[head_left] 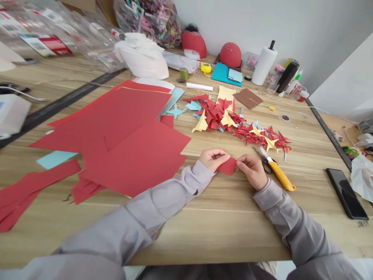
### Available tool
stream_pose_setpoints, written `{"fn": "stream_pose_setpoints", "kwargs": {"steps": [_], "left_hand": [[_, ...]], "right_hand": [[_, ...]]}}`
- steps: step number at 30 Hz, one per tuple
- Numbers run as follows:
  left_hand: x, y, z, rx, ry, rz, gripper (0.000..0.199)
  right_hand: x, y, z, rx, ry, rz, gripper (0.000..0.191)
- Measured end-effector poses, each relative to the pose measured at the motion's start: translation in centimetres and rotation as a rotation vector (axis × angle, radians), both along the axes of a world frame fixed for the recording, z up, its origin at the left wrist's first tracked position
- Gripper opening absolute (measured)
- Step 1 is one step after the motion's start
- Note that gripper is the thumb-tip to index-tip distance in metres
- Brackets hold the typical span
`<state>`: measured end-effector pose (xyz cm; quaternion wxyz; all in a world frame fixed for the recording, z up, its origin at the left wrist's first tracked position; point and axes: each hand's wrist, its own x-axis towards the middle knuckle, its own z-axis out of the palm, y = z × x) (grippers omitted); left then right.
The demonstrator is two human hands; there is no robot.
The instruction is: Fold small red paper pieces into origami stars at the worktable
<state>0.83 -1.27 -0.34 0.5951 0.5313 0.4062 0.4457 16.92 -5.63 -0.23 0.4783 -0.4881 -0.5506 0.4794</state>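
My left hand [213, 159] and my right hand [253, 171] hold a small piece of red paper [227, 166] between them, pinching it by its two sides with thumbs and fingertips. Just beyond my right hand lie black-handled scissors [265, 163] and a yellow utility knife [281, 175], close to but apart from it. A heap of folded red, yellow and light blue paper shapes [230, 116] lies farther up the wooden table [221, 229]. Large red paper sheets [125, 144] spread out to my left.
A black smartphone [346, 193] lies at the right. Red paper strips [29, 186] lie at the left. At the back stand a paper towel roll [264, 66], red rounded objects, bottles and a white bag [141, 58]. The table's front edge runs below my forearms.
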Motion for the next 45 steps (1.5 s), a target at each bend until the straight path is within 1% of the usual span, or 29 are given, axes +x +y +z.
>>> {"fn": "stream_pose_setpoints", "kwargs": {"steps": [2, 4, 7, 9, 16, 20, 23, 27, 30, 33, 39, 43, 45], "left_hand": [[0.0, 0.0, -0.3, 0.055, 0.013, -0.061, 0.019], [0.0, -0.2, -0.6, 0.136, 0.034, -0.121, 0.016], [0.1, -0.4, -0.8, 0.261, 0.096, -0.179, 0.015], [0.1, -0.4, -0.9, 0.32, 0.146, -0.204, 0.015], [0.0, -0.5, -0.9, 0.402, 0.227, -0.219, 0.016], [0.1, -0.5, -1.2, 0.538, 0.288, -0.264, 0.021], [0.2, -0.3, -1.6, 0.617, 0.277, -0.287, 0.027], [0.2, -0.2, -1.7, 0.641, 0.252, -0.291, 0.028], [0.1, -0.2, -1.6, 0.655, 0.232, -0.291, 0.027], [-0.1, -0.3, -1.4, 0.649, 0.21, -0.263, 0.025], [-0.3, -0.7, -0.7, 0.474, 0.16, -0.243, 0.023], [-0.5, -0.9, -0.3, 0.423, 0.129, -0.225, 0.021], [-0.6, -0.9, -0.3, 0.395, 0.103, -0.209, 0.021]], "right_hand": [[0.0, 0.0, 0.1, -0.024, 0.014, -0.018, 0.026], [0.0, 0.0, 0.1, -0.032, 0.019, -0.005, 0.025], [0.0, -0.1, -0.1, -0.005, -0.007, 0.038, 0.023], [0.1, -0.1, -0.3, 0.0, -0.016, 0.04, 0.022], [0.0, -0.1, -0.3, -0.02, -0.015, 0.042, 0.023], [0.0, 0.0, -0.3, -0.005, -0.013, 0.049, 0.023], [0.1, -0.1, -0.3, -0.006, -0.032, 0.074, 0.022], [0.1, -0.2, -0.2, -0.011, -0.033, 0.087, 0.022], [0.2, -0.1, -0.1, -0.031, 0.013, 0.048, 0.024], [0.3, 0.0, -0.1, -0.068, 0.066, 0.012, 0.024], [0.5, 0.2, -0.6, -0.14, 0.202, -0.104, 0.022], [0.4, 0.3, -0.4, -0.156, 0.248, -0.138, 0.021], [0.4, 0.4, -0.3, -0.153, 0.3, -0.19, 0.022]]}}
